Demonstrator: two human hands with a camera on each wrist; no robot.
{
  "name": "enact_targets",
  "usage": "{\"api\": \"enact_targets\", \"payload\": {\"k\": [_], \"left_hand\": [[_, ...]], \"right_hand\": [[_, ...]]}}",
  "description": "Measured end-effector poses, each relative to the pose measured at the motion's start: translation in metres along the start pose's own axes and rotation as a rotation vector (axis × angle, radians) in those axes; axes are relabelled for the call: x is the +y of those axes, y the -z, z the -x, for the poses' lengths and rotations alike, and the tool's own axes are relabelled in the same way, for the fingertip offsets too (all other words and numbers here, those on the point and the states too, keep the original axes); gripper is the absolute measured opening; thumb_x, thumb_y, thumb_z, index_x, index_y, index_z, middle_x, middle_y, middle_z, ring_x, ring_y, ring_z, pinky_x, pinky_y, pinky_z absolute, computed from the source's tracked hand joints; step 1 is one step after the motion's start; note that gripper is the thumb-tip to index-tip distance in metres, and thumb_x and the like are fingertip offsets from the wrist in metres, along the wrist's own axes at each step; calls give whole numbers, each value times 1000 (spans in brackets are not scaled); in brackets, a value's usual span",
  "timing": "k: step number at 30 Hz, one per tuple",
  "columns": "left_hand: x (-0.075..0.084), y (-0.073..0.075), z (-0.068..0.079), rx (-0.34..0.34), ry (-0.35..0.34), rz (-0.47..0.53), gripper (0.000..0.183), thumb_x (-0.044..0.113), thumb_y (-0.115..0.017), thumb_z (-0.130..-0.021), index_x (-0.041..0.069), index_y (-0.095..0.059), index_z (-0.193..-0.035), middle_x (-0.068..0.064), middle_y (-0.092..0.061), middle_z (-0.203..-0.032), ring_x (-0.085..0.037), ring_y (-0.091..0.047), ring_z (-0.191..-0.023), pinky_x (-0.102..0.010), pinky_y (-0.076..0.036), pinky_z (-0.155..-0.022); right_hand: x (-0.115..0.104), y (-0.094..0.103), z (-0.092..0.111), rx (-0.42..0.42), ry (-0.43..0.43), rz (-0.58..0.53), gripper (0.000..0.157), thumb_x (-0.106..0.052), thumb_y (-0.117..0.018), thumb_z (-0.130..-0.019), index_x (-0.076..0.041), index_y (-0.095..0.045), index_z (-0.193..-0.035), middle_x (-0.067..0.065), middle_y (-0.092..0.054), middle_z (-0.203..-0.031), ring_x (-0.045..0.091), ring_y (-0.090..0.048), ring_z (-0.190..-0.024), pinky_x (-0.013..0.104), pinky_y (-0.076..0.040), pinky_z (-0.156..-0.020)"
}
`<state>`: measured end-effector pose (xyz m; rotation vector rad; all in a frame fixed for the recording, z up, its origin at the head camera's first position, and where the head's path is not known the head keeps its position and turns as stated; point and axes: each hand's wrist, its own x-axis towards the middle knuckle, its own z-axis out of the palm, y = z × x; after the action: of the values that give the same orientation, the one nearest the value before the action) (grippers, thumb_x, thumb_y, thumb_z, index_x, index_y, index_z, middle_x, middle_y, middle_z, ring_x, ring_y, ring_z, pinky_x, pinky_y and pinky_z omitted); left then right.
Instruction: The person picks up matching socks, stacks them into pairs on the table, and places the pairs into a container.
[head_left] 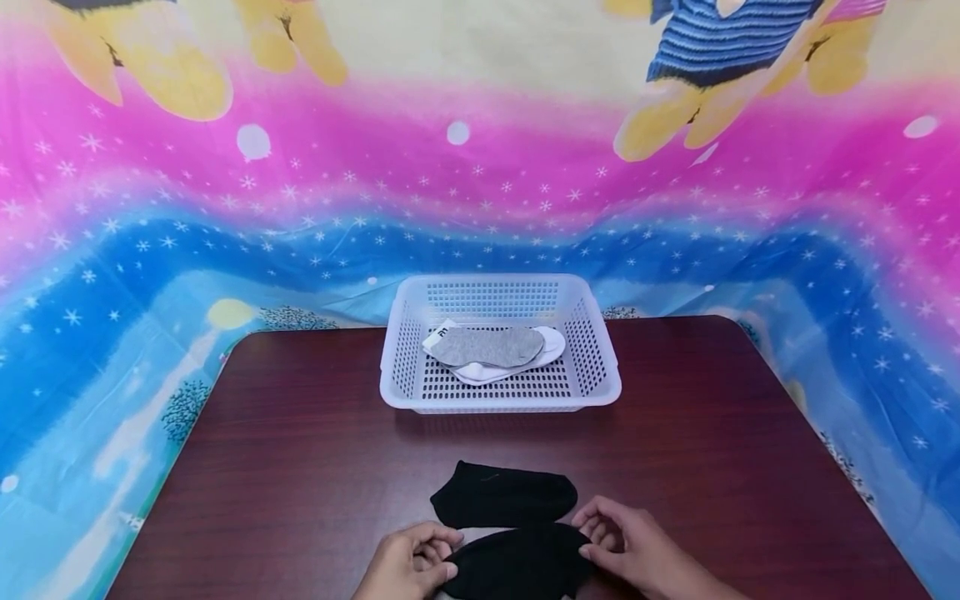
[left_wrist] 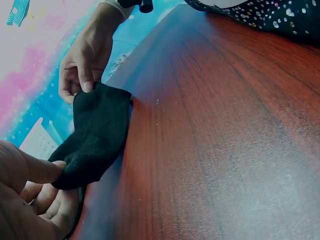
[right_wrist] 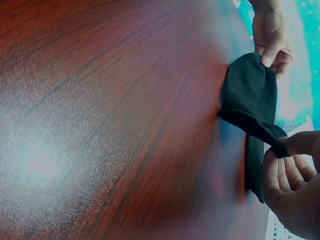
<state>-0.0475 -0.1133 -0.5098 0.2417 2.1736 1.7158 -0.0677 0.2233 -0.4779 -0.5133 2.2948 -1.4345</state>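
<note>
A black sock [head_left: 517,562] is stretched between both hands near the table's front edge. My left hand [head_left: 408,560] pinches its left end between thumb and fingers; in the left wrist view the thumb presses on the dark cloth [left_wrist: 92,135]. At the other end, my right hand [head_left: 633,546] pinches the sock's corner, and the right wrist view shows the opening edge of the sock [right_wrist: 250,95] held there. Just beyond it, a second black sock [head_left: 506,497] lies flat on the table, partly overlapped in view by the held one.
Behind the socks stands a white perforated plastic basket [head_left: 498,406]. Inside it lie a grey sock [head_left: 495,346] and a white sock [head_left: 555,343], with a small label at the left. A patterned cloth [head_left: 480,183] hangs around the dark red table [head_left: 300,450].
</note>
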Motion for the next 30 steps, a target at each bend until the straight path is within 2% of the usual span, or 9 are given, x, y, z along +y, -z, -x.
{"api": "enact_targets", "payload": {"k": [4,9,10,16,19,21,25,28,30], "left_hand": [[0,2,0,8,-76,-56,23,4,-74,-79,4,-69,-101,2,-58,-84,2,-53,-70,-19,-51,-60],[-4,0,0,23,-92,-133,22,0,-74,-76,7,-68,-96,6,-57,-81,5,-52,-67,-18,-51,-58],[-6,0,0,29,-121,-169,22,-1,-75,-75,7,-68,-94,7,-56,-80,5,-51,-67,-17,-51,-57],[-14,-5,-1,138,-448,-576,35,-1,-81,-64,9,-64,-92,11,-48,-76,7,-43,-66,-8,-40,-56],[-14,-6,0,211,-538,-725,38,4,-83,-62,13,-63,-93,12,-44,-79,4,-40,-70,-8,-35,-59],[-11,-9,0,267,-590,-785,36,7,-82,-63,16,-63,-91,12,-45,-82,2,-40,-74,-11,-35,-62],[0,-18,-4,341,-767,-818,32,6,-78,-63,17,-64,-89,10,-50,-86,-3,-44,-79,-13,-39,-70],[8,-30,-9,248,-840,-797,31,5,-75,-65,16,-64,-91,10,-51,-87,-3,-46,-80,-10,-39,-72],[10,-39,-12,148,-832,-810,28,7,-74,-69,17,-64,-93,10,-51,-88,-2,-46,-81,-7,-37,-73]], "right_hand": [[-1,0,0,11,-2,-7,24,-14,-72,-85,-5,-61,-104,9,-63,-90,1,-58,-77,24,-54,-62],[5,-2,-2,1,-49,-41,27,-11,-72,-83,1,-58,-104,8,-61,-91,0,-57,-74,22,-53,-62],[6,-3,-2,-3,-65,-48,28,-10,-73,-83,1,-58,-104,7,-61,-90,0,-57,-74,22,-52,-61],[13,-6,-4,-8,-90,69,30,-14,-77,-80,-4,-57,-101,2,-58,-87,0,-55,-70,21,-51,-60],[13,-7,-5,-6,-99,136,30,-17,-77,-80,-7,-57,-100,-1,-57,-86,0,-54,-70,20,-50,-59],[12,-8,-5,-6,-128,142,30,-20,-76,-82,-7,-57,-100,0,-57,-86,0,-53,-69,20,-49,-59],[8,-8,-4,-22,-195,138,34,-26,-76,-81,-7,-56,-101,1,-56,-84,1,-51,-67,21,-47,-58],[8,-9,-4,-46,-152,224,37,-27,-78,-79,-10,-55,-103,-3,-54,-84,0,-49,-67,20,-45,-58],[9,-11,-3,-60,-123,276,36,-26,-78,-79,-13,-55,-103,-6,-53,-84,-1,-48,-68,19,-44,-59]]}}
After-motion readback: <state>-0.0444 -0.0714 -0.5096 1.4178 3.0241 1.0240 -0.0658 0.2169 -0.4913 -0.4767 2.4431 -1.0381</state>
